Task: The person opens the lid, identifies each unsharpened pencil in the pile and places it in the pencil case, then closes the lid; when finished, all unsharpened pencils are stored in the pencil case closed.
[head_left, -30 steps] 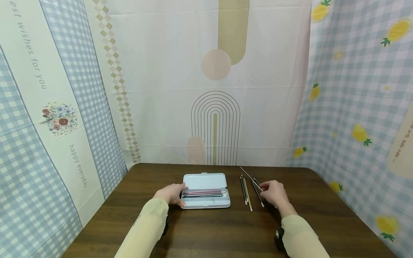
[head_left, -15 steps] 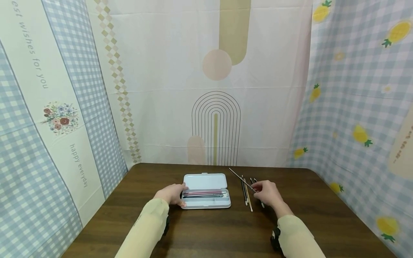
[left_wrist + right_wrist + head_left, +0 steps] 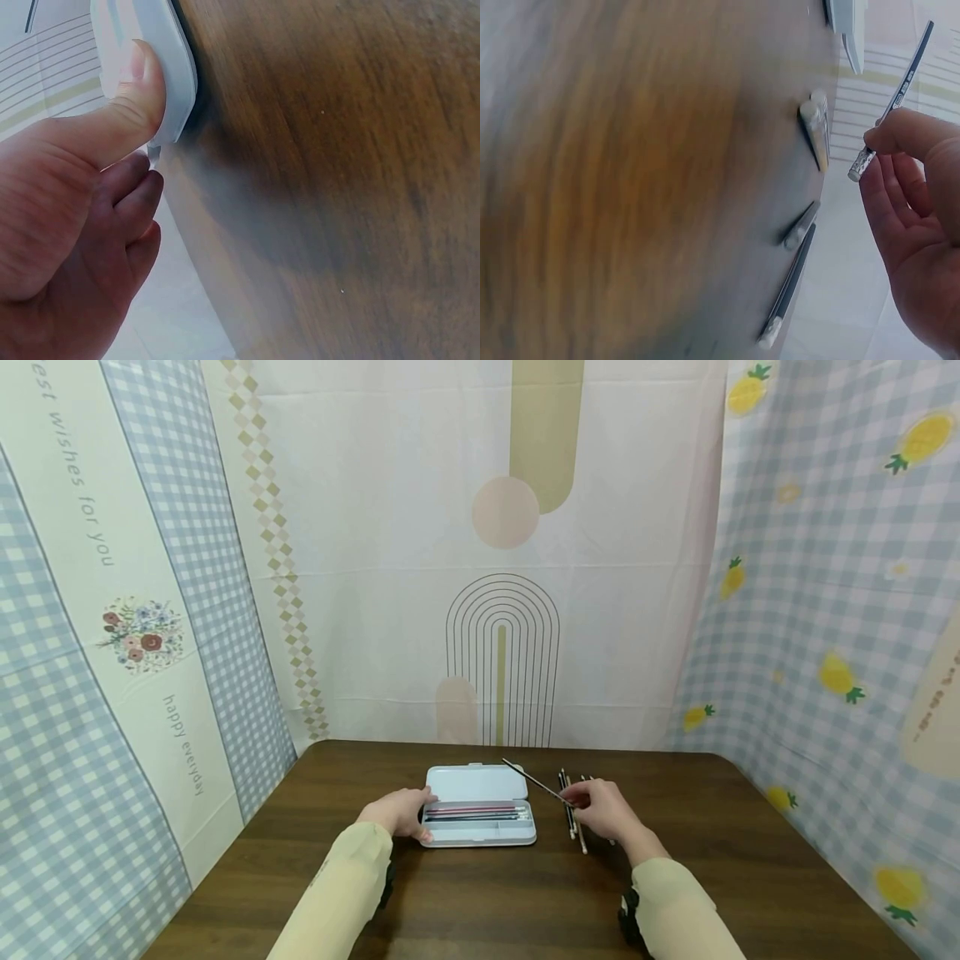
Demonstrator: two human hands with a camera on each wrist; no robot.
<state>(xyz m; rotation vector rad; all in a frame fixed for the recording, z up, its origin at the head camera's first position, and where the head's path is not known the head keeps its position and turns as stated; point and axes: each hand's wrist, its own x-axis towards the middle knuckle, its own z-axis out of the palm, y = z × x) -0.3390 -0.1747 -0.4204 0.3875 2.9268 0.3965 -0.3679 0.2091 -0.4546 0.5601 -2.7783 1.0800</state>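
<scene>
A pale blue pencil case (image 3: 480, 842) lies open on the table, its lid (image 3: 465, 782) folded back. Several pencils (image 3: 468, 812) lie side by side in its long rear compartment. My left hand (image 3: 393, 812) grips the case's left end; in the left wrist view the thumb (image 3: 135, 90) presses on the edge and the other fingers curl below. Between thumb and fingers my right hand (image 3: 606, 814) pinches a dark pencil (image 3: 534, 781) near its eraser end. It is held above the table, tilted, its far tip up to the left before the lid.
Several loose pencils (image 3: 582, 841) lie on the wooden table (image 3: 510, 902) right of the case, partly hidden by my right hand. In the right wrist view, a dark pencil (image 3: 787, 289) with a white eraser lies nearest. Printed cloth (image 3: 375, 568) hangs behind the table.
My right hand has moved left with the pencil, over the loose pencils and towards the case. My left hand stays on the case.
</scene>
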